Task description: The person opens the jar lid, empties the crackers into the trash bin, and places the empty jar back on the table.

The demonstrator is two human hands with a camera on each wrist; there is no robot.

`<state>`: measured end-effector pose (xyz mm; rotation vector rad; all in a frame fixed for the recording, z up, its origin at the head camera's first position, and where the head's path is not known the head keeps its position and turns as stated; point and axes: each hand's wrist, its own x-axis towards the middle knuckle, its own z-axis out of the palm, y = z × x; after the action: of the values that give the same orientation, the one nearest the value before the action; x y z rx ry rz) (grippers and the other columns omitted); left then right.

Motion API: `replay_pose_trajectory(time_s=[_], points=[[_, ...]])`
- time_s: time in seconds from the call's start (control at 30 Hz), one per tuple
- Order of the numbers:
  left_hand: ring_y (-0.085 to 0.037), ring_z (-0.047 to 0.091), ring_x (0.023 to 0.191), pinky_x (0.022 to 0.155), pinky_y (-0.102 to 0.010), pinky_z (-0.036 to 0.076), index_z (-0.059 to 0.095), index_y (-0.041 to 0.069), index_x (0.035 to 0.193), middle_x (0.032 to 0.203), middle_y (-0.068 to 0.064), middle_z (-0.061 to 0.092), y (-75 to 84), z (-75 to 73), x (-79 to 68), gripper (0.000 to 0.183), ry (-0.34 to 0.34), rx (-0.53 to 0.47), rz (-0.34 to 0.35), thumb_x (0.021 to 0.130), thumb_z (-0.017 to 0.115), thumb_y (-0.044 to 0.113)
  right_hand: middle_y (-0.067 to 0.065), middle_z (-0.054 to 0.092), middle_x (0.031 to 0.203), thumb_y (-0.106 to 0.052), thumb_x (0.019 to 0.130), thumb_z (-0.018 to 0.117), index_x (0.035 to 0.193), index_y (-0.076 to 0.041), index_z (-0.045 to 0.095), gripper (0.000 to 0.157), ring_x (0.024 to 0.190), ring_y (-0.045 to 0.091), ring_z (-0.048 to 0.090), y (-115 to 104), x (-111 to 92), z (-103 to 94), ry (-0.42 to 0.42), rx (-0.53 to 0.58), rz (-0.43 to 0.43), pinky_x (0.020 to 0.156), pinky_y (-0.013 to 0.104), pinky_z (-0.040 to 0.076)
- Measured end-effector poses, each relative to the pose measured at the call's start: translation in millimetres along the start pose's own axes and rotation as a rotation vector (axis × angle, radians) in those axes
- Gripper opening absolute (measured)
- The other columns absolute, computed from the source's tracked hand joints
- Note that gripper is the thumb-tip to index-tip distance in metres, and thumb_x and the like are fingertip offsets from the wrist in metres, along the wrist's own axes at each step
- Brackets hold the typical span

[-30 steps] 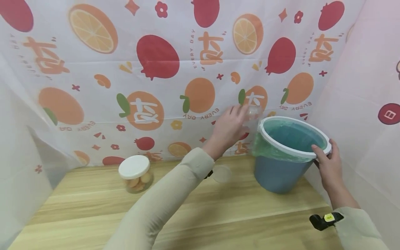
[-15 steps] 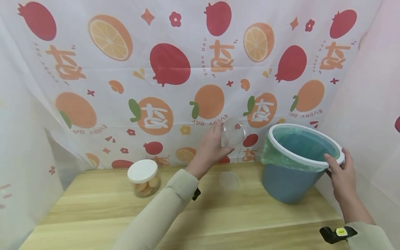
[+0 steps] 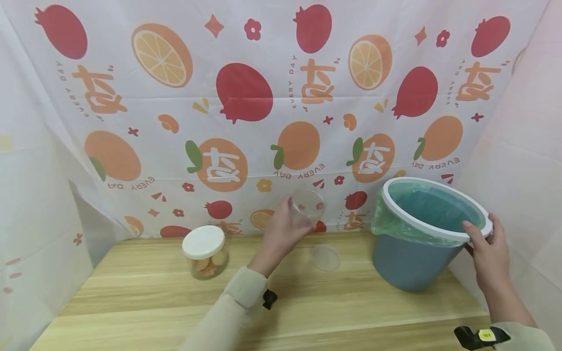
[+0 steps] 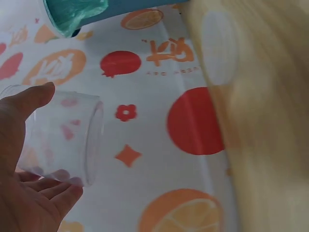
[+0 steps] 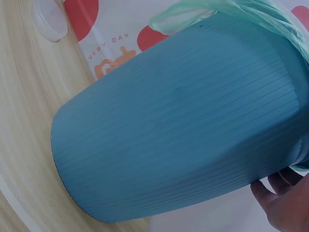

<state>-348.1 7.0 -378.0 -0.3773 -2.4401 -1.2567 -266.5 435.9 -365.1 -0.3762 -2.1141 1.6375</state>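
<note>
While the left hand (image 3: 281, 231) curls thumb and fingers round a clear plastic jar (image 3: 307, 204), the right hand (image 3: 493, 258) pinches the rim (image 3: 439, 233) of a trash bin (image 3: 408, 265) at the jar's three o'clock; a slack left grip could drop the jar onto the translucent lid (image 3: 326, 257) at five o'clock

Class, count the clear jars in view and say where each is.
2: the lidless jar in the left hand, the white-lidded jar on the table. More could hide inside the bin.

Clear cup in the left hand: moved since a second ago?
Yes: in the head view, the cup has shifted left and down against the clear lid.
</note>
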Motion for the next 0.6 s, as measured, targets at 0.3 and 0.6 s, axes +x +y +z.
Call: replay_pose_trajectory(time_s=[0.3,0.6], points=[[-0.027,0.059,0.126,0.102,-0.050,0.052,0.042,0.024,0.149,0.142,-0.004,0.058,-31.4,14.2,-14.3,0.090,0.019,-0.171,-0.101,0.073,0.089,0.034,-0.003,0.009,0.172,-0.038,0.103,0.054,0.163,-0.032,0.002,0.079,0.151,0.006,0.026,-2.3,1.5,0.5,0.005,0.048,-0.006,0.121,0.027,0.023],[-0.026,0.058,0.127,0.106,-0.050,0.049,0.041,0.018,0.149,0.142,-0.005,0.058,-53.2,26.3,-29.9,0.094,0.024,-0.219,-0.195,0.071,0.090,0.036,-0.004,0.009,0.172,-0.038,0.104,0.053,0.163,-0.032,0.002,0.079,0.151,0.005,0.025,-2.5,1.3,1.1,0.005,0.063,0.015,0.124,0.034,0.019]])
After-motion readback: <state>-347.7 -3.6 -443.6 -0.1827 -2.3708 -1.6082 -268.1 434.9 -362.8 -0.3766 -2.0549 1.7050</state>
